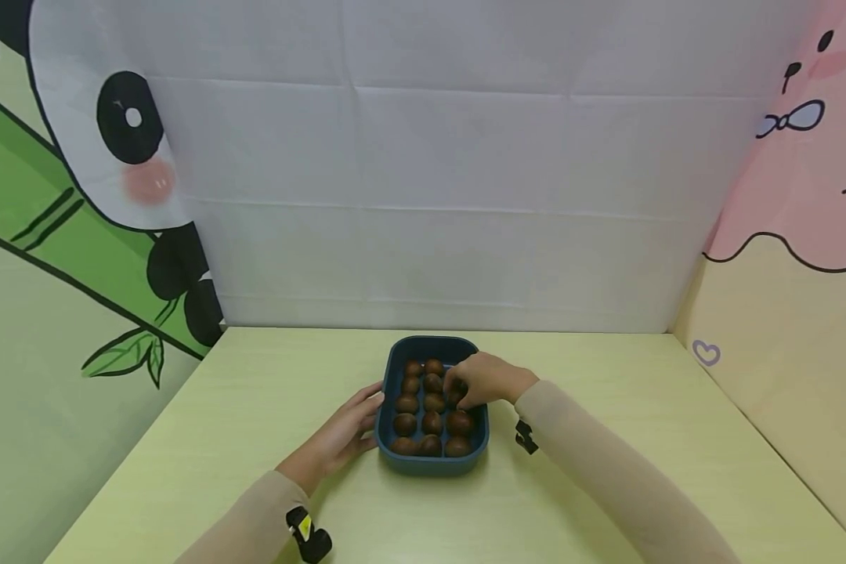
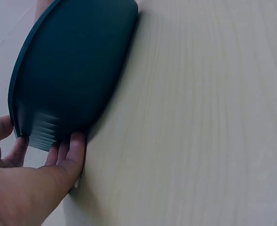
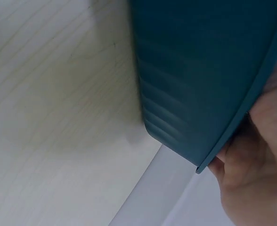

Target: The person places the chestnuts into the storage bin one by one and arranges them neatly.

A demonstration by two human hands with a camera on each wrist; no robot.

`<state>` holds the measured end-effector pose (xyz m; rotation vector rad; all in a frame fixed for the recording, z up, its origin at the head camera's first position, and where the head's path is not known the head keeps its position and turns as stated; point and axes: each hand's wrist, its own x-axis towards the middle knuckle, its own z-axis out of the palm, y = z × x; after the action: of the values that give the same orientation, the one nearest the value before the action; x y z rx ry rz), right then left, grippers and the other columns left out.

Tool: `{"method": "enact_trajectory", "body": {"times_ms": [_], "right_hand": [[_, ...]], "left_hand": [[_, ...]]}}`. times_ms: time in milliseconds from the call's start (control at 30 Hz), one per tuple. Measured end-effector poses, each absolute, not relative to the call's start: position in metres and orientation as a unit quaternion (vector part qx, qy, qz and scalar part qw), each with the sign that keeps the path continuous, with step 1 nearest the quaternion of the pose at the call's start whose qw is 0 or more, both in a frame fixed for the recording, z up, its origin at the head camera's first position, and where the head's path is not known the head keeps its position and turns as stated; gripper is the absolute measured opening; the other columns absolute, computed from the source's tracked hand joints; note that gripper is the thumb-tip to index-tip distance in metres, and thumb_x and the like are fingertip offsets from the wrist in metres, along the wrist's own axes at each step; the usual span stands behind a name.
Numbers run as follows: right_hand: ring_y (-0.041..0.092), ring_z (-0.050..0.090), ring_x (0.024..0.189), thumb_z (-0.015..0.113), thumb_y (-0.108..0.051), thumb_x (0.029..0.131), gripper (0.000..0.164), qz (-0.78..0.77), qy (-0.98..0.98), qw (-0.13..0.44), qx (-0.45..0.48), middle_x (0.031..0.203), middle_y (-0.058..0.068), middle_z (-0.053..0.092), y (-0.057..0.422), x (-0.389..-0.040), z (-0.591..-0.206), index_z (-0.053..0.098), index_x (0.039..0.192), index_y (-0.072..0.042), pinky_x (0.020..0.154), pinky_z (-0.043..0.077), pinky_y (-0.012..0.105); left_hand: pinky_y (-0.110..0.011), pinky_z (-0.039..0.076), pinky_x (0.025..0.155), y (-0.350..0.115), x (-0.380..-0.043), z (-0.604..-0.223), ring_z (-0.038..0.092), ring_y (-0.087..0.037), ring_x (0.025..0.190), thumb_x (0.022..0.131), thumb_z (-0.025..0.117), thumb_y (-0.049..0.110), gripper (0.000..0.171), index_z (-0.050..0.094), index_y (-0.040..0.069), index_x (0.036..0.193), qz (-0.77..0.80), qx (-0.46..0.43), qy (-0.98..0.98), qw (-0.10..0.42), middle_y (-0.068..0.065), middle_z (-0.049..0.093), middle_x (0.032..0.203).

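A dark blue rectangular bin (image 1: 433, 466) holds several glossy brown chestnuts (image 1: 405, 424) set in rough rows. My left hand (image 1: 341, 435) rests against the bin's left side. In the left wrist view, its fingers (image 2: 75, 150) touch the ribbed outer wall and the thumb side is close to the rim. My right hand (image 1: 489, 380) reaches over the right rim into the bin, fingers bent down, pinching a chestnut (image 1: 457, 392) in the right-hand row. In the right wrist view the bin wall (image 3: 190, 84) hides those fingertips.
The bin stands on a pale wooden table (image 1: 275, 376). Behind it hangs a creased white sheet (image 1: 423, 157). Cartoon-painted walls (image 1: 789, 329) flank the table on both sides. Each beige sleeve (image 1: 592, 454) has a small black device (image 1: 309, 536) at the wrist.
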<state>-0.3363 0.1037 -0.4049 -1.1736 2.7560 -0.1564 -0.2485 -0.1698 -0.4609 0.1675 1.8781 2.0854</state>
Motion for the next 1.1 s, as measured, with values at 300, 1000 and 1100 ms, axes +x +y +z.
{"method": "enact_trajectory", "body": {"times_ms": [300,1000,1100], "right_hand": [[0.006,0.061,0.088,0.081,-0.017,0.085,0.024,-0.058,0.918,0.094,-0.381,0.095,-0.015,0.066,0.104,-0.333,-0.401,0.074,0.107,-0.024,0.080,0.050,0.026],[0.030,0.059,0.117,0.074,-0.016,0.093,0.028,-0.162,0.889,0.044,-0.425,0.120,0.004,0.066,0.141,-0.316,-0.383,0.070,0.119,-0.007,0.097,0.047,0.044],[0.028,0.059,0.118,0.072,-0.017,0.094,0.027,-0.169,0.890,0.025,-0.422,0.121,0.003,0.066,0.152,-0.312,-0.383,0.070,0.120,-0.009,0.098,0.046,0.045]], "left_hand": [[-0.045,0.046,0.098,-0.170,-0.249,-0.462,0.051,-0.030,0.128,0.108,0.045,0.035,0.060,0.023,0.013,0.159,0.732,0.058,0.659,0.163,-0.023,0.048,0.146],[-0.044,0.046,0.097,-0.168,-0.251,-0.464,0.052,-0.029,0.127,0.108,0.045,0.038,0.061,0.024,0.012,0.159,0.732,0.062,0.659,0.162,-0.023,0.048,0.145],[-0.044,0.046,0.097,-0.168,-0.251,-0.463,0.053,-0.029,0.127,0.108,0.045,0.037,0.060,0.025,0.012,0.158,0.732,0.059,0.659,0.161,-0.022,0.049,0.144]]}}
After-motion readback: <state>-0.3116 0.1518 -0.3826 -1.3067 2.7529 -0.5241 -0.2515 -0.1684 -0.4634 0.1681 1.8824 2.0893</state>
